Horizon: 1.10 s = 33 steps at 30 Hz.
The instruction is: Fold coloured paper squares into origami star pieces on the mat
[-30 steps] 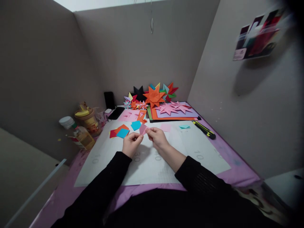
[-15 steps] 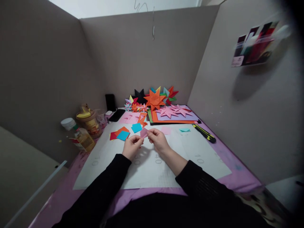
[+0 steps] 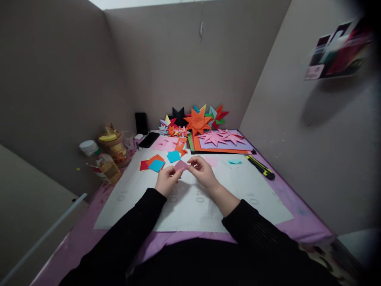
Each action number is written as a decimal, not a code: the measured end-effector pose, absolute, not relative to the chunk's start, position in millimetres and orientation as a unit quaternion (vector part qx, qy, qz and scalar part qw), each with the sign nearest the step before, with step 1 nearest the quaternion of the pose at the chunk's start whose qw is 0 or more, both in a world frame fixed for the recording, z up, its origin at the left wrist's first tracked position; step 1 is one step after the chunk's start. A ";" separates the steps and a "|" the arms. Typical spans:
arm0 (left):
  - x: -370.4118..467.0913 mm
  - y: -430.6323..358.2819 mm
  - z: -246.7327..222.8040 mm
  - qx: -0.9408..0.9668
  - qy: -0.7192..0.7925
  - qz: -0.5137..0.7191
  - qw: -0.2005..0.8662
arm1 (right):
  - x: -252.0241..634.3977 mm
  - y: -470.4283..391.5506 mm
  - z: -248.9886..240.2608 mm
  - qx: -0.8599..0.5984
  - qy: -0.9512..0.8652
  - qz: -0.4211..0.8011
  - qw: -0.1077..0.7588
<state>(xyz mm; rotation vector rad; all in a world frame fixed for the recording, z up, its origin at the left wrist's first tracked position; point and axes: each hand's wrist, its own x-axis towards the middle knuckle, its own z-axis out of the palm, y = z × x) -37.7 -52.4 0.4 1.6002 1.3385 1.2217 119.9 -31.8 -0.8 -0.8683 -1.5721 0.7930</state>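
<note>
Between both hands is a small pink paper square (image 3: 180,165), raised a little above the white sheet (image 3: 196,216). My left hand (image 3: 167,180) pinches its lower left part, thumb on top. The fingertips of my right hand (image 3: 203,171) are closed at the paper's right corner. Just behind the left hand lie a blue paper square (image 3: 156,165) on red and orange ones, and another blue square (image 3: 173,157). Behind the right hand a pale pink paper (image 3: 211,161) lies flat, with a folded turquoise piece (image 3: 235,162) farther right.
A yellow-black box cutter (image 3: 260,167) lies at the right. Folded paper stars (image 3: 198,122) stand at the back beside stacked coloured sheets (image 3: 223,151). Left are a phone (image 3: 149,140), a brown tub (image 3: 115,149) and a glue bottle (image 3: 108,169). Grey partitions (image 3: 190,59) surround the table.
The view has shifted slightly. The pink paper has tilted flatter between the hands, and the right fingers have slid to its right corner.
</note>
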 end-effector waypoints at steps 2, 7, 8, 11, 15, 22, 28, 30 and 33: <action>-38.4 -51.6 -1.5 0.625 0.518 0.468 0.347 | 121.7 -31.2 -0.8 -0.365 -0.684 0.312 0.549; -39.3 -50.4 -3.4 0.630 0.513 0.462 0.356 | 122.6 -32.9 1.6 -0.336 -0.727 0.270 0.534; -39.3 -50.4 -3.3 0.631 0.511 0.461 0.358 | 122.6 -33.2 2.1 -0.335 -0.730 0.268 0.532; -39.3 -50.3 -3.4 0.641 0.504 0.460 0.352 | 122.7 -33.3 2.1 -0.345 -0.731 0.282 0.517; -40.1 -49.8 -5.3 0.655 0.499 0.453 0.343 | 122.0 -31.6 -1.5 -0.359 -0.692 0.360 0.512; -39.7 -50.4 -5.7 0.675 0.507 0.444 0.302 | 119.8 -31.1 -4.7 -0.389 -0.629 0.423 0.525; -38.4 -52.1 -5.2 0.678 0.509 0.443 0.290 | 119.5 -32.2 -4.5 -0.417 -0.626 0.405 0.521; -37.9 -52.2 -5.3 0.677 0.513 0.439 0.292 | 118.5 -32.3 -5.7 -0.417 -0.626 0.401 0.523; -37.2 -52.2 -4.6 0.661 0.523 0.441 0.309 | 114.2 -32.3 -8.4 -0.403 -0.618 0.405 0.540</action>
